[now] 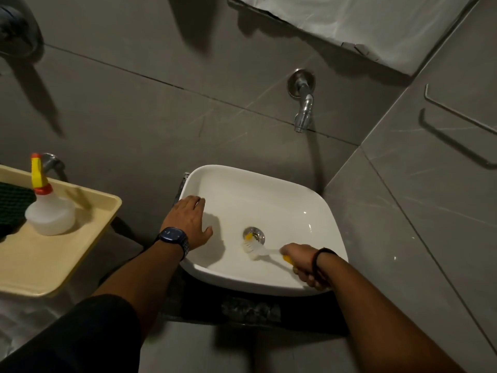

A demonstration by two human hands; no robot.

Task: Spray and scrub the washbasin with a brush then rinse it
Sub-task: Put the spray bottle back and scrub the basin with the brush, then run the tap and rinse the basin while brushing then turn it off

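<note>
- Grey tiled wall (134, 109) behind and to the right, meeting in a corner beside the basin.
- White washbasin (269, 189) low in the middle, rounded square, sitting on a dark ledge tucked into that corner.
- Cream tray (53, 265) off to the left, well apart from the basin, carrying a dark green mat (13, 203) at its far left edge.
- Left hand (188, 222) flat on the basin's left rim, fingers spread and gripping nothing, thumb reaching down inside the bowl; dark watch (172, 235) on the wrist.
- Right hand (304, 262) over the near right rim, fingers curled tight around the brush handle; dark band (322, 254) on that wrist.
- Clear spray bottle (49, 214) with yellow and red trigger head standing upright on the tray, just beside the mat.
- Chrome tap (304, 111) jutting from the wall above the basin, no water visible.
- Brush (255, 250), white head with yellow handle, down inside the bowl, bristles seemingly pressed to the basin floor just beside the drain, though blurred.
- Chrome drain (254, 235) at the bowl's centre, a yellow glint on it.
</note>
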